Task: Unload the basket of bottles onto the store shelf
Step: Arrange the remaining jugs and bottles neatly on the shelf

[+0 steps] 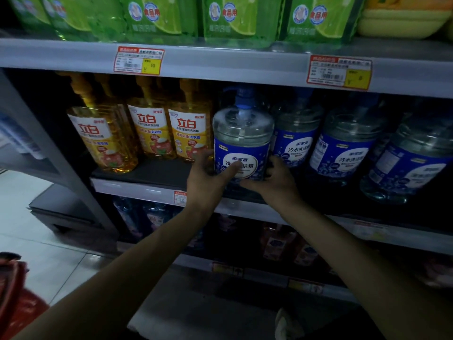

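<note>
Dim shelving fills the head view, with pale floor tiles showing at 9 o'clock. Green packs line the top level at 12 o'clock, above two price tags. On the store shelf across the middle, yellow bottles stand at 10 o'clock and a row of blue-labelled bottles runs off toward 3 o'clock.

At centre we see the clear bottle, upright at the shelf's front edge, between the yellow group and the blue row. The left hand grips its lower left side, thumb laid across the label and fingers curled round behind. The right hand wraps the lower right side near the base.

We judge this to be the placing step: the bottle is being set into the gap at the left end of its matching row. The next move calls for seating the base flat, sliding it back into line with its neighbours, then letting go with both hands.

Whether the base already rests on the shelf we cannot tell, since the hands cover it. A red shape at 8 o'clock, cut by the frame, may be the basket; its contents are out of sight, so we cannot say how many bottles remain. Lower shelves are too dark to read.
</note>
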Available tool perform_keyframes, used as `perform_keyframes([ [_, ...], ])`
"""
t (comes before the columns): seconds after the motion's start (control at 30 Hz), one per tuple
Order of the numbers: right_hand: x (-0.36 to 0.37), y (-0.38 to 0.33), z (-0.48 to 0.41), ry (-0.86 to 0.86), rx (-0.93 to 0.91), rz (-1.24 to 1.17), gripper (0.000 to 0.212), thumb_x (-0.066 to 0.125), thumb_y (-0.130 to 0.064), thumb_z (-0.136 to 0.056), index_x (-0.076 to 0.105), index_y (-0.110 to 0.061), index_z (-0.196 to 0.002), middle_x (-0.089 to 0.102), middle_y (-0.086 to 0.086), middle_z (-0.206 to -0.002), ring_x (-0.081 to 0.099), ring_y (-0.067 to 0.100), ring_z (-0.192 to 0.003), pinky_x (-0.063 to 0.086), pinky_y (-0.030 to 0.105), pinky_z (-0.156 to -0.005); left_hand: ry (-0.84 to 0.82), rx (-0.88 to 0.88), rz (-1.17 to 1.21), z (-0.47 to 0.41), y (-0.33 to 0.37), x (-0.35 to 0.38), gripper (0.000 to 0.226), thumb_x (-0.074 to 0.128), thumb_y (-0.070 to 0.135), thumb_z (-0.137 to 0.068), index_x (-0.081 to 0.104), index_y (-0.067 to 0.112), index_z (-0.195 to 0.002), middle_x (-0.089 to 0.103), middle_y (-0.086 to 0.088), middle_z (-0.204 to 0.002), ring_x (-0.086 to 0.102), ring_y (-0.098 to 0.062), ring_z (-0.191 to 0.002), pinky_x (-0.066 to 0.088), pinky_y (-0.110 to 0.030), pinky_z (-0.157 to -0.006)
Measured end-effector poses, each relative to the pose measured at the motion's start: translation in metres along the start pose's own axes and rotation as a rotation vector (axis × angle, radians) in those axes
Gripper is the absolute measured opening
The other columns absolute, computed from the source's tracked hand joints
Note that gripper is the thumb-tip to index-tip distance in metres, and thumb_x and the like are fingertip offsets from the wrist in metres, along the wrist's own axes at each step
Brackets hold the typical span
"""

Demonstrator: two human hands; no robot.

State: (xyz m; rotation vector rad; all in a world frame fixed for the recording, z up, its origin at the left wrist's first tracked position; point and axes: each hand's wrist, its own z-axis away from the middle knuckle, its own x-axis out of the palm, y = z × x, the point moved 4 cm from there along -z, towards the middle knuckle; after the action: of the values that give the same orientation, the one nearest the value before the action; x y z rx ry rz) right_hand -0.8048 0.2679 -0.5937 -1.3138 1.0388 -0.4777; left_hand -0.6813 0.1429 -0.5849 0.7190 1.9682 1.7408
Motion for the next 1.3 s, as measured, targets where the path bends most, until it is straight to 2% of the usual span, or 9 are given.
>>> perform_keyframes([
  [0.3,0.008,0.000,0.004,0.084,0.003,0.058,0.074,0.098,-0.018,-0.060,0.061,-0.021,-0.124,0.074,0.001,-0.116,0.072,0.020,-0.103,0.061,0.045,-0.090,0.007,0.046,-0.104,-0.001,0.001,-0.008,0.063,0.087,0.030,-0.082,0.059,0.020,-0.137,0.072,0.004,-0.125,0.068,-0.003,-0.109,0.061,-0.030,-0.088],
  [0.6,0.015,-0.007,0.005,0.091,-0.001,0.098,0.077,0.098,-0.024,-0.060,0.060,-0.019,-0.127,0.074,0.001,-0.117,0.072,0.018,-0.101,0.061,0.041,-0.088,-0.033,0.049,-0.132,-0.011,0.000,-0.020,0.059,0.088,0.032,-0.081,0.063,0.019,-0.133,0.074,0.002,-0.124,0.071,-0.010,-0.111,0.063,-0.040,-0.090],
  [0.7,0.016,-0.007,0.007,0.099,0.000,0.092,0.076,0.098,-0.024,-0.060,0.060,-0.019,-0.126,0.074,0.000,-0.117,0.072,0.018,-0.101,0.061,0.042,-0.088,-0.027,0.066,-0.134,-0.010,-0.001,-0.020,0.058,0.087,0.032,-0.082,0.063,0.020,-0.133,0.073,0.003,-0.124,0.070,-0.005,-0.109,0.063,-0.036,-0.090],
  [0.8,0.016,-0.009,0.011,0.104,-0.006,0.092,0.076,0.098,-0.025,-0.061,0.059,-0.020,-0.126,0.074,-0.001,-0.118,0.072,0.017,-0.101,0.061,0.042,-0.088,-0.030,0.079,-0.158,-0.009,0.001,-0.020,0.057,0.086,0.034,-0.083,0.063,0.021,-0.134,0.073,0.007,-0.122,0.068,0.008,-0.102,0.061,-0.026,-0.086],
  [0.93,0.013,-0.013,0.010,0.047,0.013,0.127,0.079,0.096,-0.025,-0.064,0.055,-0.019,-0.131,0.072,0.002,-0.122,0.070,0.020,-0.105,0.060,0.043,-0.090,-0.055,0.077,-0.180,-0.007,0.003,-0.021,0.058,0.085,0.037,-0.084,0.062,0.023,-0.135,0.073,0.007,-0.124,0.069,0.005,-0.104,0.062,-0.024,-0.085],
  [1.03,0.006,-0.015,0.011,-0.014,0.067,0.129,0.079,0.093,-0.017,-0.070,0.053,-0.016,-0.137,0.067,0.007,-0.128,0.067,0.024,-0.111,0.057,0.045,-0.096,-0.049,0.090,-0.244,0.002,0.008,-0.022,0.058,0.083,0.038,-0.086,0.060,0.022,-0.137,0.071,0.008,-0.125,0.066,0.008,-0.100,0.059,-0.016,-0.080],
  [1.13,-0.012,-0.016,0.017,-0.008,0.128,0.117,0.083,0.091,-0.018,-0.074,0.048,-0.014,-0.145,0.062,0.009,-0.132,0.062,0.025,-0.115,0.053,0.039,-0.096,-0.031,0.159,-0.350,0.018,0.011,-0.023,0.058,0.082,0.038,-0.087,0.055,0.027,-0.137,0.069,0.006,-0.127,0.065,-0.005,-0.108,0.059,-0.030,-0.088],
  [1.23,-0.031,-0.014,0.026,-0.008,0.155,0.094,0.069,0.085,-0.012,-0.081,0.052,-0.011,-0.141,0.059,0.002,-0.111,0.057,0.017,-0.101,0.047,0.028,-0.086,-0.083,0.192,-0.397,0.038,0.016,-0.016,0.057,0.081,0.039,-0.087,0.052,0.032,-0.136,0.066,0.006,-0.126,0.065,-0.008,-0.110,0.061,-0.037,-0.091],
  [1.3,-0.044,-0.012,0.032,0.009,0.151,0.101,0.062,0.083,-0.012,-0.084,0.054,-0.011,-0.139,0.055,-0.004,-0.103,0.056,0.015,-0.098,0.045,0.027,-0.085,-0.147,0.205,-0.406,0.051,0.023,-0.004,0.056,0.080,0.043,-0.087,0.054,0.034,-0.136,0.064,0.007,-0.126,0.064,-0.006,-0.111,0.060,-0.036,-0.092],
])
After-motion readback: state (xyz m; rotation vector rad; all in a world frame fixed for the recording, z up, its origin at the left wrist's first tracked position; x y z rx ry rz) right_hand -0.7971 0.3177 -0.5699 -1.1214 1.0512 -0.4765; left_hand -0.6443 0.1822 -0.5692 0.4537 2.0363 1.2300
